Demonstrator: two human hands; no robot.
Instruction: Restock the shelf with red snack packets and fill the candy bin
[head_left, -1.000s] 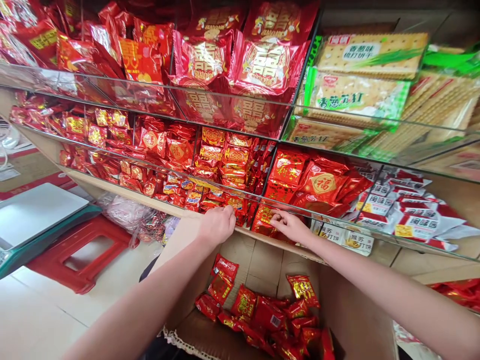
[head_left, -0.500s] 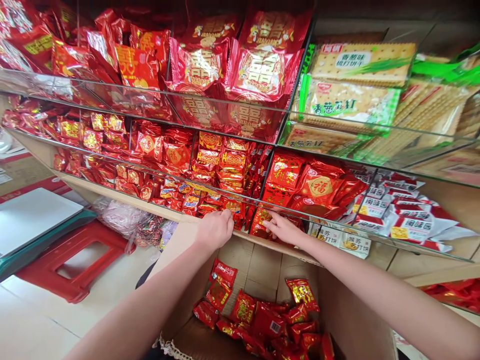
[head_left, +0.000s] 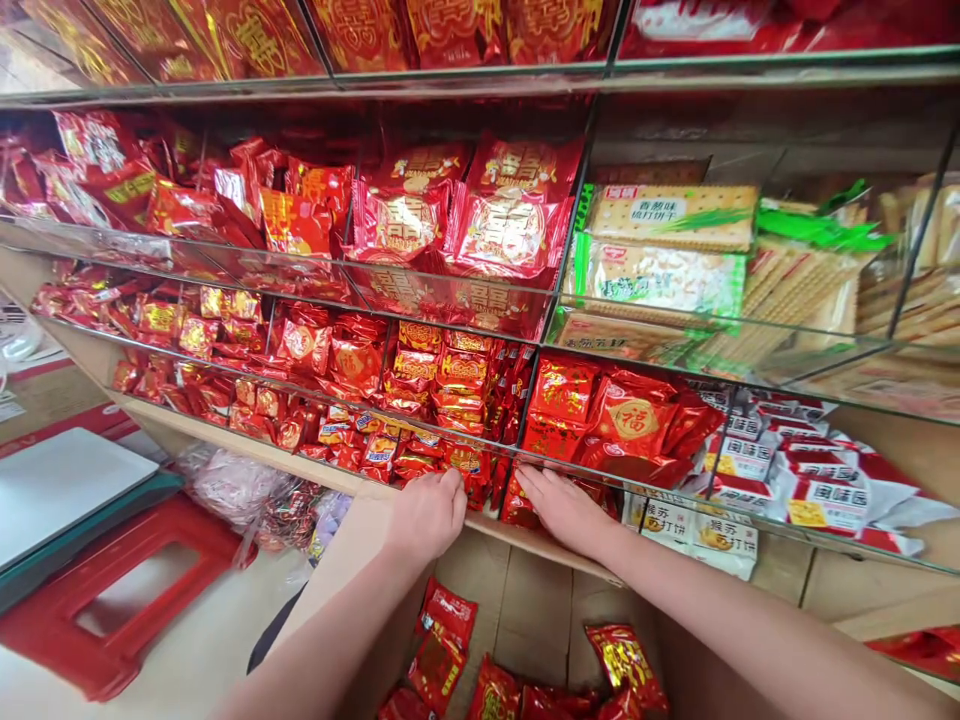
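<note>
My left hand (head_left: 429, 512) is closed at the front edge of the lower shelf, beside small red snack packets (head_left: 466, 460). What its curled fingers hold, if anything, is hidden. My right hand (head_left: 566, 512) lies with fingers stretched out over a red packet (head_left: 519, 502), touching it behind the cardboard flap. Below both arms stands a cardboard box (head_left: 499, 590) with red and gold packets (head_left: 442, 640) inside; its lower part is cut off by the frame. Larger red packets with a gold emblem (head_left: 630, 420) sit just above my right hand.
Glass-fronted shelves with dividers (head_left: 530, 400) hold double-happiness packets (head_left: 502, 225), cracker packs (head_left: 671, 215) and white-and-red packets (head_left: 825, 485). At left are a red stool (head_left: 142, 590), a pale flat panel (head_left: 67, 490) and bagged goods (head_left: 240, 490).
The view has tilted up, so an upper shelf row shows and less of the box. My right hand's fingers have gone from a bent reach to lying flatter over the packet. My left hand stays closed.
</note>
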